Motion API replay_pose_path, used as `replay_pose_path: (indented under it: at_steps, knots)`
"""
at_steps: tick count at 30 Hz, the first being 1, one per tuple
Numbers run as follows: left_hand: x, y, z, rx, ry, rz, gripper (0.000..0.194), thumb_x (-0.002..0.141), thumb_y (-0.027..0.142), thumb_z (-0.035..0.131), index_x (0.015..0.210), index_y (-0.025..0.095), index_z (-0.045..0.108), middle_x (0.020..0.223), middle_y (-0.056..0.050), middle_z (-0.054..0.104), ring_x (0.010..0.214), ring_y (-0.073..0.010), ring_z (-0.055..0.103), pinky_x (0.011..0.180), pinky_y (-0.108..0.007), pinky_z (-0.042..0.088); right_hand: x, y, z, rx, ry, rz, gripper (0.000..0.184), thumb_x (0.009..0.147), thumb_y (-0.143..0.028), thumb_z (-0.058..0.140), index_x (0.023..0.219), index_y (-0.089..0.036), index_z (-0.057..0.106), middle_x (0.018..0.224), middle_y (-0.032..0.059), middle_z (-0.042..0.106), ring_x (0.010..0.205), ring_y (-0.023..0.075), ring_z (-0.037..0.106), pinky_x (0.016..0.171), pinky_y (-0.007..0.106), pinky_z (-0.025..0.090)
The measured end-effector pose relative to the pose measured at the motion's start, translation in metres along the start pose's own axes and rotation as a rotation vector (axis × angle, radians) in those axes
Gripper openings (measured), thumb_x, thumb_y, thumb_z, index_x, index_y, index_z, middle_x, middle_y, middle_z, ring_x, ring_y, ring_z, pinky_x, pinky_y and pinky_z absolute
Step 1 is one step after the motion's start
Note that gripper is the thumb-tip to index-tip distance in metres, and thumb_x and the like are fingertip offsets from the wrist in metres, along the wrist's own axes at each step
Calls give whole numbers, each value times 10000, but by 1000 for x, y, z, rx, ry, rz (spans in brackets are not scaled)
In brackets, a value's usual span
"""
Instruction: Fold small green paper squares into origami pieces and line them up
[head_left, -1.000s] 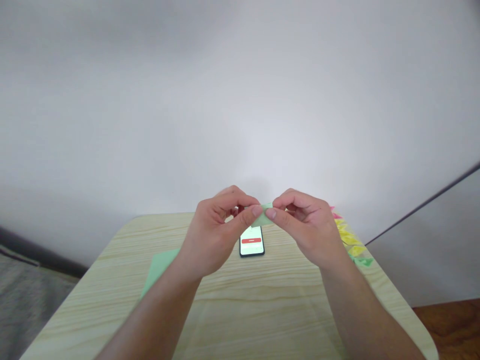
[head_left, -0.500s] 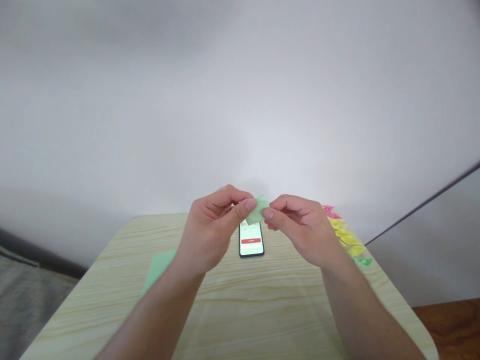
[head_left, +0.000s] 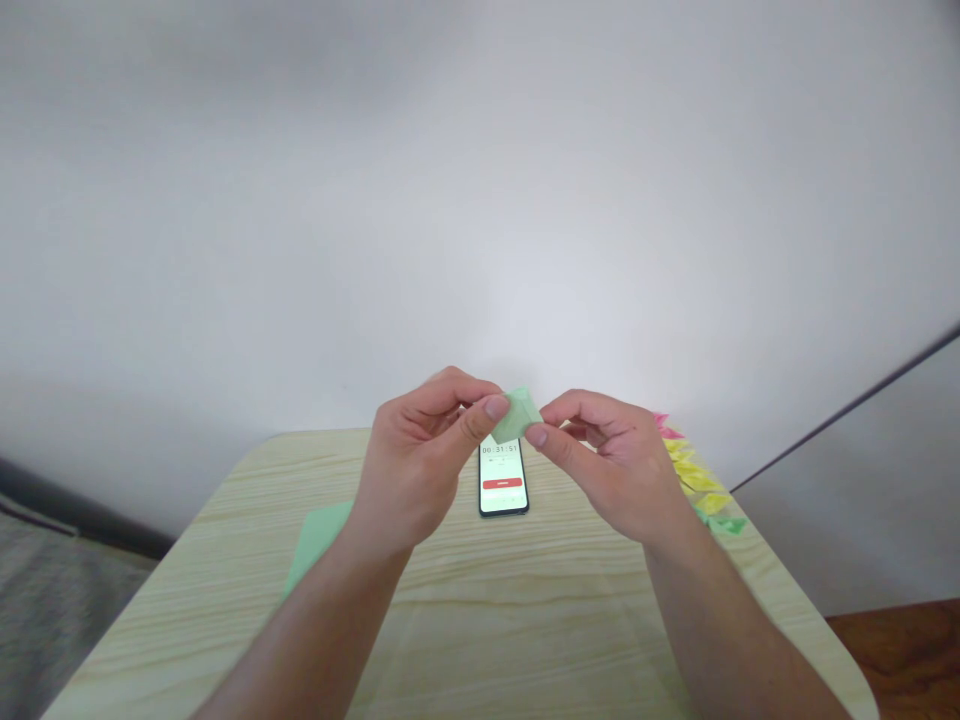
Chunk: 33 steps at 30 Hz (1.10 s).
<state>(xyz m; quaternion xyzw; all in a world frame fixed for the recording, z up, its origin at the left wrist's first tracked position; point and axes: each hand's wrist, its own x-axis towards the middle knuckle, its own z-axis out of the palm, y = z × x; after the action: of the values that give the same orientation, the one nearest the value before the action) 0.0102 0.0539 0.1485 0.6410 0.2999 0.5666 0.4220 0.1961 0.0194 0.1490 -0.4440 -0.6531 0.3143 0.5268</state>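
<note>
A small folded piece of light green paper is held in the air above the wooden table. My left hand pinches its left side between thumb and forefinger. My right hand pinches its right side the same way. Both hands hover over the far half of the table, just above a phone.
The phone lies face up with a lit screen showing a timer and a red button. A stack of green paper sheets lies at the left under my forearm. Several folded pink, yellow and green paper pieces line the right edge. A white wall stands behind.
The green paper has been raised a little and turned, so more of its face shows between my fingertips. My hands have drawn slightly apart, uncovering more of the phone.
</note>
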Motion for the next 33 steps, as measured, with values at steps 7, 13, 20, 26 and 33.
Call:
replay_pose_path:
  at_steps: [7,13,20,26,33]
  knots:
    - [-1,6,3,102,51,45,129,878,329,752,815,218,769,764,-12,627,712,-130,545,630,-274,442,0,1,-1,74,-8,55,203,877,-403,757,816,-211,736,733,7,704,651,141,611,569,264,461]
    - [0,-1,-2,51,-9,-89,185,859,390,763,891,208,750,765,-11,690,712,-149,597,622,-273,447,2,2,-3,111,4,44,187,874,-386,766,828,-207,737,782,21,735,719,156,647,649,284,508]
    - [-1,-3,-7,171,-189,-78,222,939,387,663,850,188,706,795,-4,661,773,-141,547,713,-278,423,7,5,-2,189,-14,27,161,856,-349,791,908,-207,735,807,10,726,757,156,657,691,284,524]
    - [0,3,-9,299,-313,-151,269,957,399,626,793,186,639,710,30,546,688,-114,445,621,-261,354,9,6,-3,152,-1,1,192,916,-377,721,830,-206,716,718,-17,647,662,117,573,594,254,447]
    - [3,-4,-9,155,-221,-123,227,957,416,631,924,196,677,805,6,633,749,-128,524,659,-256,410,8,10,-7,103,47,-5,185,881,-372,757,796,-209,739,735,4,707,697,145,615,642,283,473]
